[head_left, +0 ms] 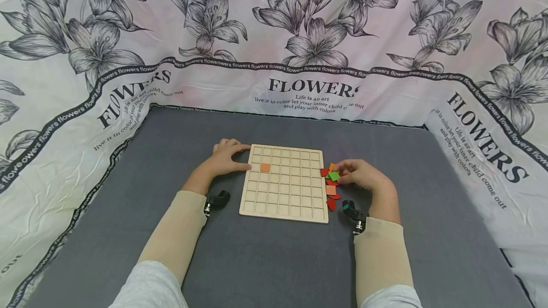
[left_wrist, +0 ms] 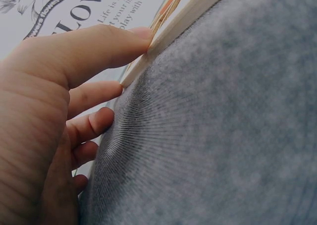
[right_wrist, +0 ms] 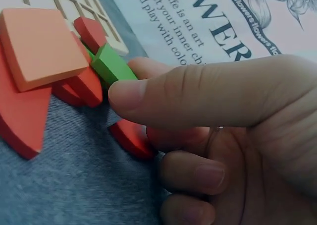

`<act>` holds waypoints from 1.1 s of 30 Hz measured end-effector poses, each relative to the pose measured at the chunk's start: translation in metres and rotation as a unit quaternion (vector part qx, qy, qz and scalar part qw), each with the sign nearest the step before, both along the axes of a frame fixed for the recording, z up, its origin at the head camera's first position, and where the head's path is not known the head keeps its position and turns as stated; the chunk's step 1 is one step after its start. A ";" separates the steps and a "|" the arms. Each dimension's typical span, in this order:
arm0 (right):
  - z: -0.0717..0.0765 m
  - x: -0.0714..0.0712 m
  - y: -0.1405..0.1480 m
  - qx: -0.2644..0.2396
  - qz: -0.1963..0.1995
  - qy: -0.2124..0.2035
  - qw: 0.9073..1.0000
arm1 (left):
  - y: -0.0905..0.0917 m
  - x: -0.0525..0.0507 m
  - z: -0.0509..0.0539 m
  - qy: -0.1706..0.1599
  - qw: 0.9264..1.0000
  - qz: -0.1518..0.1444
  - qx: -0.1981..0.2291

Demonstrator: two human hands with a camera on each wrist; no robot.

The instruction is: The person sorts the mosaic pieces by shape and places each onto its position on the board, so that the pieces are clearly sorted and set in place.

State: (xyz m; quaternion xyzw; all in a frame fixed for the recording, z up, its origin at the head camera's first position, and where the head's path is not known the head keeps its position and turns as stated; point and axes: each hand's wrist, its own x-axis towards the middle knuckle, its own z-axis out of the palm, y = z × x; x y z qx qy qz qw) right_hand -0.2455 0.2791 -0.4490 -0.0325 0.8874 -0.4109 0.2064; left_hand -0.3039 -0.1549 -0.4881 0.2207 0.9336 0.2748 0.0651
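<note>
A pale wooden grid board [head_left: 291, 186] lies on the grey cloth, with one orange square block [head_left: 265, 168] in a cell at its upper left. My left hand [head_left: 223, 158] touches the board's left edge with thumb and index fingertips; in the left wrist view the thumb [left_wrist: 106, 49] is fairly straight. Beyond the right edge, my right hand [head_left: 364, 175] pinches a green block [right_wrist: 111, 64] between thumb and index finger. Under and around it lie red pieces [right_wrist: 20, 111] with curved edges and a light orange square block [right_wrist: 42, 46].
Grey cloth [head_left: 265, 265] covers the table around the board. A white flower-printed fabric [head_left: 317, 91] with lettering rises at the back and both sides. Part of an orange piece [head_left: 332, 167] shows beside the right fingertips.
</note>
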 end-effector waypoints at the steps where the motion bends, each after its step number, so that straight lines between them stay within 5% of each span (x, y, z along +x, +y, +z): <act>1: 0.002 0.001 0.000 0.001 -0.001 0.003 1.000 | 0.000 0.000 0.000 0.000 1.000 0.000 0.000; 21: 0.045 0.012 -0.014 -0.055 -0.032 0.085 0.994 | 0.000 0.001 0.001 0.002 1.000 -0.001 -0.005; 33: 0.052 0.005 -0.052 -0.068 -0.012 0.151 0.986 | 0.001 0.002 0.002 0.002 1.000 0.000 -0.002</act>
